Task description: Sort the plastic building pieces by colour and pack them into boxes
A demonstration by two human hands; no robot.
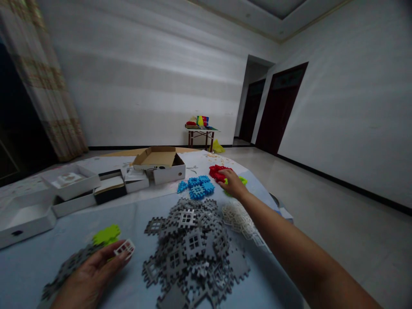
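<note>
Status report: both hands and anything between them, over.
Left hand: pinching white window piece. Right hand: at red pieces, grip unclear. Grey pile lies between hands.

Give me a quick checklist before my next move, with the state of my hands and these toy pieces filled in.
1. Left hand holds the white window frame: ok, pinched between thumb and fingers.
2. Right hand is at the red pieces: ok, its fingers are over them.
3. Right hand has a red piece gripped: cannot tell, its grasp isn't clear.
4. Gray pieces laid out singly: not ok, they are heaped and overlapping.
5. Blue pieces grouped together: ok, clustered beyond the gray heap.
6. Green plate joined to the dark gray strip: cannot tell, too blurred there.
</note>
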